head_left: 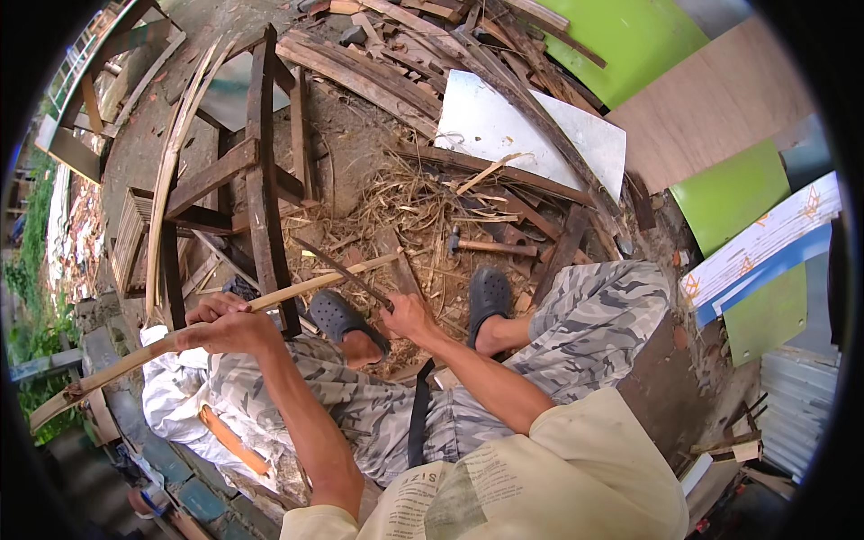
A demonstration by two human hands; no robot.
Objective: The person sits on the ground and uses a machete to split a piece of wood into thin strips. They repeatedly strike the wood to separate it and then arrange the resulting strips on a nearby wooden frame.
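A long split bamboo strip [126,360] slants from the far left up to a tip between my feet. My left hand [229,326] is closed around it near my left knee. My right hand [409,317], in front of my lap, is closed on the end of a long, narrow, dark brown knife-like tool [337,267]. Its far end points up and left, and it crosses over the bamboo strip. The handle is hidden in my fist. Pale bamboo shavings [387,193] lie heaped on the ground beyond my feet.
A dark wooden frame [261,180] stands close at the left. A hammer [490,245] lies on scrap wood beyond my right foot. Timber planks [360,76], a white sheet [531,126] and green panels [630,45] lie farther off. A white sack [171,391] lies beside my left leg.
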